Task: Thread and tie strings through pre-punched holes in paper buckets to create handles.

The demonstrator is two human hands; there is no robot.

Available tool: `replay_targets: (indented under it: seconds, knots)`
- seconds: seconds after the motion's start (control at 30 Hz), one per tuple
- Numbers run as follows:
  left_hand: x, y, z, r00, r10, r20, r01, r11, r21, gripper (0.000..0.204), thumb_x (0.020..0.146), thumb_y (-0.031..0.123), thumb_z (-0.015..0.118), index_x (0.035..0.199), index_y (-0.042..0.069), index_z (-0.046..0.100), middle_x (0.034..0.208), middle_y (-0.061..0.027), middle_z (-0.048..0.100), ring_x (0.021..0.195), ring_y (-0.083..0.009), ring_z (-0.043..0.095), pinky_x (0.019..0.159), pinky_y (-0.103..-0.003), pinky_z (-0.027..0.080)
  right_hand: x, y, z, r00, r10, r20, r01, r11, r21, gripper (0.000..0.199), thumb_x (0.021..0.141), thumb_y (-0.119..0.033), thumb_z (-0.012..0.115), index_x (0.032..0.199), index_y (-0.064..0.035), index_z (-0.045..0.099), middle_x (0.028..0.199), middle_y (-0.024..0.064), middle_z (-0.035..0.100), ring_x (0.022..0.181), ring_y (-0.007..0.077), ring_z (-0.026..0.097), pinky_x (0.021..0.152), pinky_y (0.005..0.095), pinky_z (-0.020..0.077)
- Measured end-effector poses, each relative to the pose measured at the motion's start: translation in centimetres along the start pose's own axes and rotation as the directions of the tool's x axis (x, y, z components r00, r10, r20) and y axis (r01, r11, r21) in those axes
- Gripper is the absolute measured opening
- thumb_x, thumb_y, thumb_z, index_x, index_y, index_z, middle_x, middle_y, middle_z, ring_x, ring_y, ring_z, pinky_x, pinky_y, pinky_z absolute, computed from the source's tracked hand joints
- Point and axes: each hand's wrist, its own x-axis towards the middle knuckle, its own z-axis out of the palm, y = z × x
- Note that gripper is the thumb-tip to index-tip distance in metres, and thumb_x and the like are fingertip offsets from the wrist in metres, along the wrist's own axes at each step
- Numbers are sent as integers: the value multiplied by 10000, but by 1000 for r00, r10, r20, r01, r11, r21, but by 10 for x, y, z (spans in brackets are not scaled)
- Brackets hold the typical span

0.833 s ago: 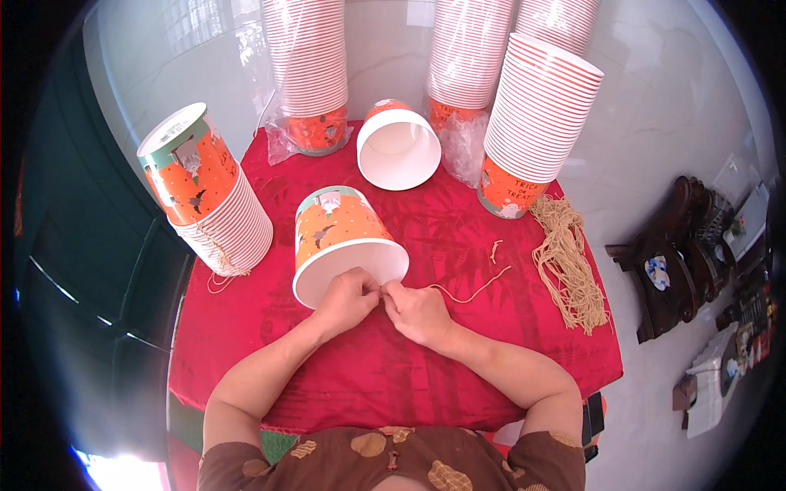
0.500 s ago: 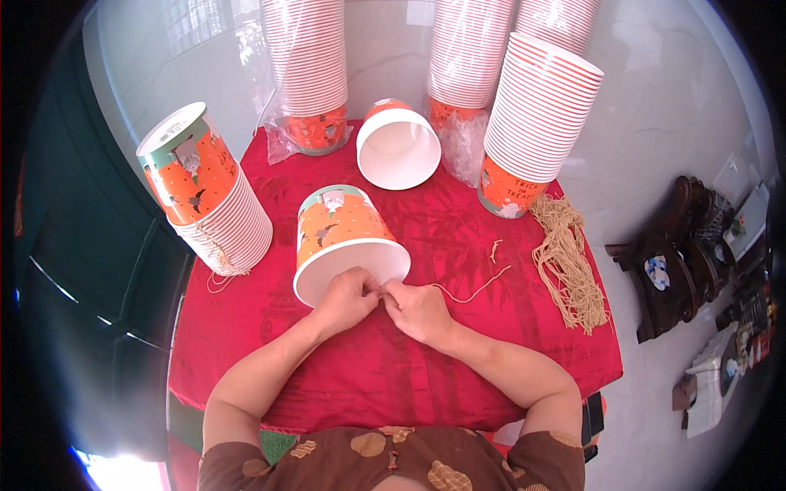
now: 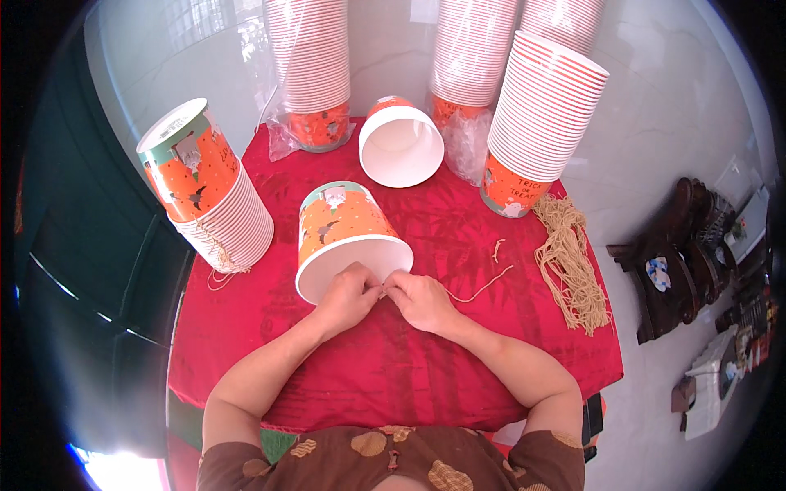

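Note:
An orange paper bucket (image 3: 340, 217) with a green base band and white inside lies on its side, its mouth toward me. At its lower rim my left hand (image 3: 350, 295) is closed in a pinch, with the fingers partly inside the mouth. My right hand (image 3: 422, 301) is pinched too, its fingertips meeting the left ones. A thin tan string (image 3: 483, 288) runs from behind my right hand across the cloth, so it appears to be gripped at the rim. The exact spot between the fingertips is hidden.
Nested bucket stacks stand at the left (image 3: 233, 217), the right (image 3: 544, 114) and, in clear plastic, at the back (image 3: 311, 65). Another bucket (image 3: 401, 151) lies on its side. A tan string bundle (image 3: 571, 270) hangs over the right of the red-clothed table (image 3: 368, 376).
My right hand has shifted slightly right and up, its fingers still close to the left hand's. The bucket stays in place.

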Motion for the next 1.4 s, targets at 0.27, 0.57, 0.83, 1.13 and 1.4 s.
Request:
replay_targets:
  seconds: [0.27,0.57,0.83,1.13,1.4]
  knots:
    - [-1,2,0,998,-14,56,17,999,-52,107,818,87,690,829,-3,633,903,-112,623,790,-216,603,706,-334,486,0,-3,0,998,58,-5,-58,998,15,136,873,-161,578,905,-46,641,739,170,655,723,353,662,641,451,505]
    - [1,-1,3,999,21,26,-21,999,-29,99,813,62,673,795,-9,606,858,-115,621,768,-219,606,680,-329,485,-3,-4,-1,998,18,-59,-18,1000,9,126,867,-151,591,897,-36,629,703,165,642,682,336,660,607,438,499]
    - [1,-1,-1,1000,-30,9,30,1000,6,86,793,52,652,772,-13,600,822,-123,628,745,-228,610,668,-345,487,-15,-2,-5,987,-128,-101,125,991,-40,96,822,-99,643,864,-29,592,635,138,622,564,306,642,511,414,487]
    - [2,-3,1,1000,-12,-19,13,1000,27,76,786,47,644,771,-16,603,809,-136,627,738,-241,618,665,-356,491,-15,-1,-10,986,-158,-42,150,975,-166,123,812,-125,590,882,-25,598,628,190,626,589,368,645,550,496,508]
    - [2,7,-2,996,-84,-2,84,996,23,99,776,64,622,766,-29,588,866,-203,629,816,-358,631,729,-425,502,-15,-3,-13,993,-120,-6,116,975,-190,165,784,-112,567,917,-28,617,638,195,630,616,372,652,570,499,511]
